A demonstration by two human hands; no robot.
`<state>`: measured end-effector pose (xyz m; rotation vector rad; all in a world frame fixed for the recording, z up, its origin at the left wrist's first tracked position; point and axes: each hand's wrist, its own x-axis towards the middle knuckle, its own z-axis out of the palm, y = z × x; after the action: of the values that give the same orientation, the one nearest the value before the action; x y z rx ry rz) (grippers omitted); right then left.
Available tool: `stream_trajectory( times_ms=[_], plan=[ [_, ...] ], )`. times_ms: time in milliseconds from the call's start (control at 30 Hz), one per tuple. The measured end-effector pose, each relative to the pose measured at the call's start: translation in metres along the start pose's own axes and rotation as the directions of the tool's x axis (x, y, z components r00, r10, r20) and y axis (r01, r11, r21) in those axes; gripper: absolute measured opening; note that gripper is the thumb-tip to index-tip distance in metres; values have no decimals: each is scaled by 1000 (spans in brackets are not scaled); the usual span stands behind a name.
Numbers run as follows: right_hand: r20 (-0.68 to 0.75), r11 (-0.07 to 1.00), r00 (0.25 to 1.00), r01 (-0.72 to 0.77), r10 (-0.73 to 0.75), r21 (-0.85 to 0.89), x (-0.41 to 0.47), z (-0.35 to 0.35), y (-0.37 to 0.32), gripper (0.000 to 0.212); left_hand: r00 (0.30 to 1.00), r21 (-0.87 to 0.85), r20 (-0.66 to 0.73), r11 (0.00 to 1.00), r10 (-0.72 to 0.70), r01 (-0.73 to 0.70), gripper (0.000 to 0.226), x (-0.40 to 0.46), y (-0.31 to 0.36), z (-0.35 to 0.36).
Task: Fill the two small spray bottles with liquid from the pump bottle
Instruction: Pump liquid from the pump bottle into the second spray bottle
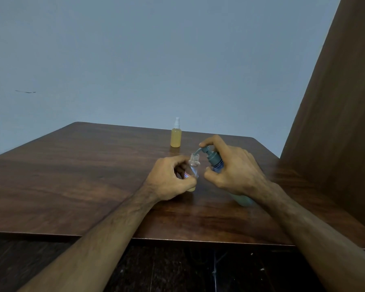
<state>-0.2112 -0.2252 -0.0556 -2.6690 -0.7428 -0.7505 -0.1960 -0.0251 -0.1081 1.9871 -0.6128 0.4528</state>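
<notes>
Dark wooden table [72,175] with rounded far corners stands against a plain grey-blue wall [135,60]; a brown wooden panel [335,123] rises along the table's right side, closing that flank. Table's near edge runs across the lower view, dark speckled floor [177,270] below it.

Left hand [169,180] grips a small clear plastic spray bottle [193,168] with its cap off, fingers and thumb curled round the body. Bottle is tilted, its open threaded neck uppermost; a shallow layer of yellowish liquid shows at its base, which is at or just above the table, contact cannot be told.

Right hand [234,169] holds a blue translucent pump bottle with a grey-green pump head [214,163], fingers wrapped round the body, index finger resting on top of the pump. Bottle leans toward the left hand; the spout tip sits at the mouth of the open small bottle. Its lower end shows beneath the wrist, near the table.

Second small spray bottle [176,137], filled with yellow liquid and capped with a clear sprayer, stands upright behind the hands, well apart from them and near the table's far edge.

Left half of the table is open surface out to its left edge.
</notes>
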Motion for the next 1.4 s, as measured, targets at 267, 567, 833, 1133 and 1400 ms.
stream_trajectory(
  times_ms=[267,567,833,1133,1400],
  plan=[
    [-7,1000,1000,2,-2,-1,0,1,-1,47,1000,1,12,1000,-1,1,33,-1,-1,0],
    [7,1000,1000,2,-2,-4,1,0,-4,44,1000,21,15,1000,13,-13,35,0,0,0],
    [-4,1000,1000,-5,5,-8,-1,-1,-3,47,1000,29,7,1000,10,-10,33,1,-2,0],
    [-18,1000,1000,-9,8,-19,-1,-2,-4,51,1000,31,5,999,12,-12,33,1,-3,0],
    [-4,1000,1000,-14,14,-23,0,-1,-5,46,1000,32,16,999,15,-16,35,1,-4,1]
  ],
)
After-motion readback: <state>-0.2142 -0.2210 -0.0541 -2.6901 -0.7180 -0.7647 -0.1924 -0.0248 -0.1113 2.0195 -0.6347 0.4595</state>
